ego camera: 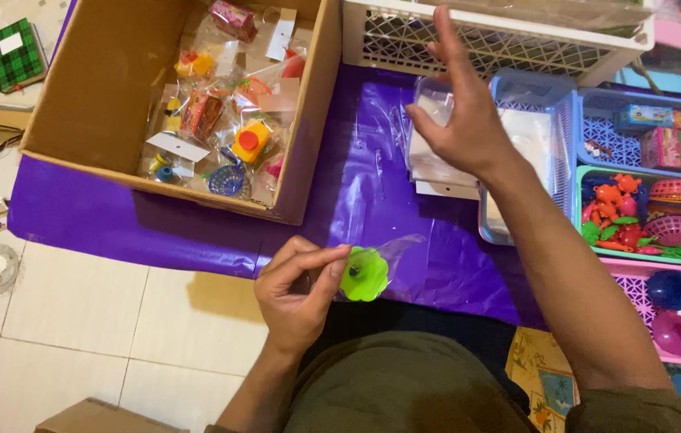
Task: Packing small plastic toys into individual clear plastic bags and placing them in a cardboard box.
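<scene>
My left hand point(299, 290) pinches a clear plastic bag point(393, 244) with a bright green flower-shaped toy point(364, 275) inside, low over the purple sheet point(196, 228). My right hand point(462, 108) is raised above a stack of clear bags and white cards point(437, 164), fingers spread, thumb and fingertips touching the topmost clear bag. The stack lies at the left edge of a pale blue basket point(533, 88).
A cardboard box point(84, 88) of bagged small toys stands at upper left. A white lattice crate point(501, 40) is at the top. Blue, green and pink baskets point(653, 192) of toys line the right. Tiled floor at lower left; green notebook point(13, 54) far left.
</scene>
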